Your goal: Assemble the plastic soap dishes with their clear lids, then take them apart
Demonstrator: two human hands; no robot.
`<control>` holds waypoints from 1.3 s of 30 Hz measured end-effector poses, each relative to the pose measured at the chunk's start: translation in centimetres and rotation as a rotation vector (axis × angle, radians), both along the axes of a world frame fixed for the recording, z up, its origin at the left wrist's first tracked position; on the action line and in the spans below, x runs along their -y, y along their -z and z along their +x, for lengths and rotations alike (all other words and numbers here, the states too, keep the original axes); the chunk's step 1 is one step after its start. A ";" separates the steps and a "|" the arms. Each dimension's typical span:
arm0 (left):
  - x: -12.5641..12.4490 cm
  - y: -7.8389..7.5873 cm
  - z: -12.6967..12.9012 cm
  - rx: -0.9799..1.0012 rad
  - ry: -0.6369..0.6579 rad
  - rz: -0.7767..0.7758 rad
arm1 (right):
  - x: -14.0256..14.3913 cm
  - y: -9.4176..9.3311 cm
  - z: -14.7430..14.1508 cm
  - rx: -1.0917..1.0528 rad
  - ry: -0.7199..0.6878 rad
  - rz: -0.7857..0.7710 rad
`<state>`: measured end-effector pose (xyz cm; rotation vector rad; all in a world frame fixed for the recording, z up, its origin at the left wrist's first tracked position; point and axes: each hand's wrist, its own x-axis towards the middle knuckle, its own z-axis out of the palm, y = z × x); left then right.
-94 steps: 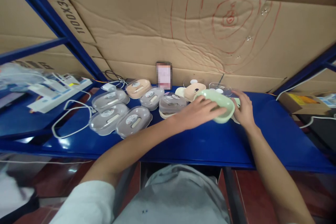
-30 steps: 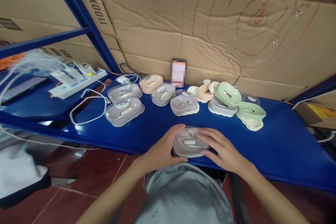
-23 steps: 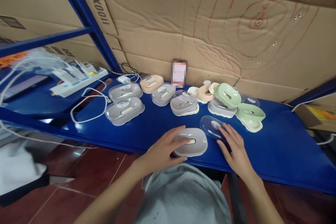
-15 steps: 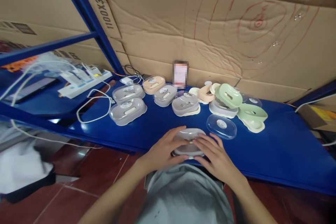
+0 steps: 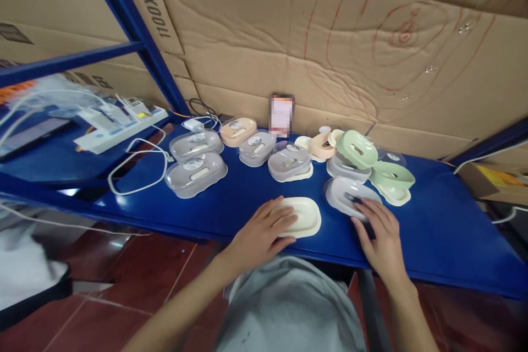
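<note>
At the near edge of the blue table, my left hand point(image 5: 270, 224) is closed on a cream oval soap dish base point(image 5: 309, 217), fingers over its top and thumb along the near edge. To its right, my right hand point(image 5: 378, 234) grips the near right rim of a grey soap dish tray point(image 5: 340, 190) with a dark slot in the middle. The grey tray lies over the place where the clear lid was and hides most of that spot; whether it rests on the lid I cannot tell.
Grey lidded soap dishes point(image 5: 196, 175) and a peach one point(image 5: 238, 132) stand at the left. Green trays point(image 5: 358, 148) and cream pieces point(image 5: 398, 195) pile up at the right. A phone point(image 5: 281, 115) leans on the cardboard point(image 5: 231, 27). A power strip point(image 5: 124, 131) with white cables lies left.
The grey tray has come off the cream base and moved right with my right hand, over the clear lid's spot. My left hand has stayed at the base, now uncovered.
</note>
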<state>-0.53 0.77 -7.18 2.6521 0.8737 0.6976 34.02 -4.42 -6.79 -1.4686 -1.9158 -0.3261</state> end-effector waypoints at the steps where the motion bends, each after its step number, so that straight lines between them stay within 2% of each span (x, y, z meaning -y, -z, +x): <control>1: 0.0 -0.1 0.0 -0.009 0.006 0.010 | -0.1 0.1 0.8 0.020 0.017 -0.009; 4: -0.2 -0.4 0.1 -0.039 0.011 0.018 | -0.8 0.4 2.1 0.063 0.092 0.005; 8: -0.7 -0.6 1.0 -0.096 -0.015 0.046 | -1.1 0.4 1.2 0.110 0.233 0.068; 10: -1.0 -0.9 1.6 -0.122 -0.077 0.105 | -0.8 0.3 0.2 0.147 0.185 0.068; 13: -2.2 -2.1 1.8 -0.094 -0.187 0.172 | 0.1 0.0 -1.4 0.236 0.033 0.021; 16: -5.1 -3.9 0.4 -0.033 -0.332 0.194 | 0.8 -0.3 -2.4 0.277 -0.075 -0.024; 19: -9.6 -5.1 -1.4 -0.067 -0.525 0.173 | 0.8 -0.5 -3.0 0.290 -0.113 -0.048; 22: -13.7 -5.0 -2.4 -0.152 -0.616 0.026 | 0.6 -0.4 -3.3 0.305 -0.140 -0.066; 25: -15.4 -4.3 -2.7 -0.150 -0.633 -0.009 | 0.6 -0.3 -3.5 0.283 -0.137 -0.064; 27: -14.9 -4.1 -3.0 -0.131 -0.653 0.002 | 0.7 -0.3 -3.5 0.263 -0.125 -0.059; 30: -12.5 -4.0 -4.1 -0.055 -0.672 0.003 | 0.7 -0.2 -3.3 0.253 -0.140 -0.069; 35: -6.4 -3.2 -6.0 0.222 -0.577 -0.045 | 0.4 -0.4 -3.9 0.259 -0.249 -0.112; 39: -1.6 -2.2 -6.1 0.332 -0.560 -0.123 | -0.1 -1.1 -6.3 0.262 -0.316 -0.187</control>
